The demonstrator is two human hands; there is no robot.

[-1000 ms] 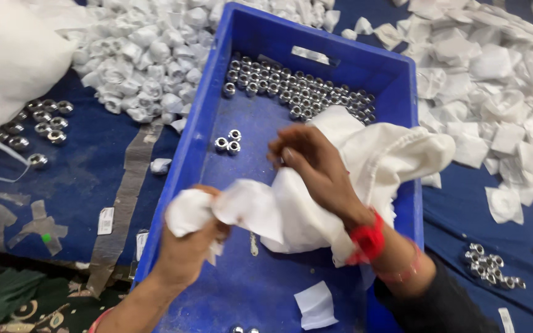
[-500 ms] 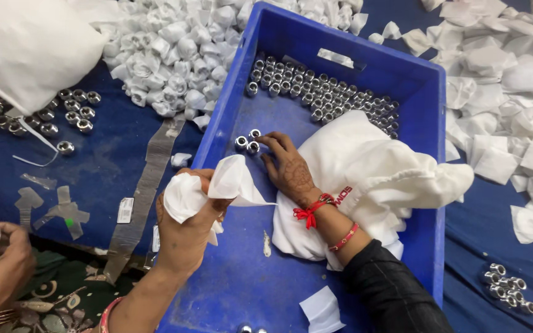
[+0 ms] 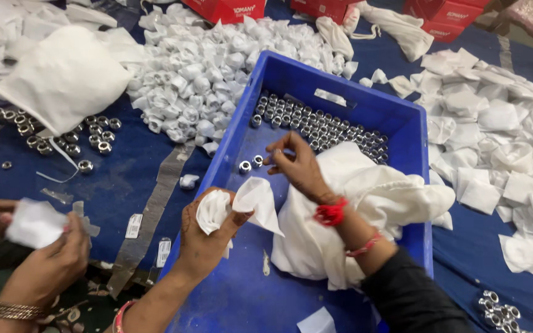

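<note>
The left hand [image 3: 208, 237] is closed around a small white paper [image 3: 251, 200], with part of the sheet bunched in the fist and a loose corner sticking up over the blue bin [image 3: 402, 123]. The right hand [image 3: 297, 166] reaches forward into the bin with its fingers pinched together, just beside two shiny metal nuts [image 3: 250, 164] lying on the bin floor; I cannot tell if a nut is already between the fingertips. Under the right wrist lies a big white cloth bag [image 3: 365, 203], slumped inside the bin. At the far end of the bin sit many more nuts [image 3: 322, 126] in rows, all bare, so a lot is still left to wrap. Beyond the bin, on the blue sheet, there is a big heap of little white wrapped bundles [image 3: 198, 80], so it looks like plenty has been done already. To the right lie many flat paper squares [image 3: 495, 123], not used yet. To the left, more bare nuts [image 3: 69, 139] are spread beside another white bag [image 3: 63, 77]. At the bottom left, another person's hands [image 3: 38, 246] hold a piece of white paper too. It looks like the work is somewhere in the middle.
</note>
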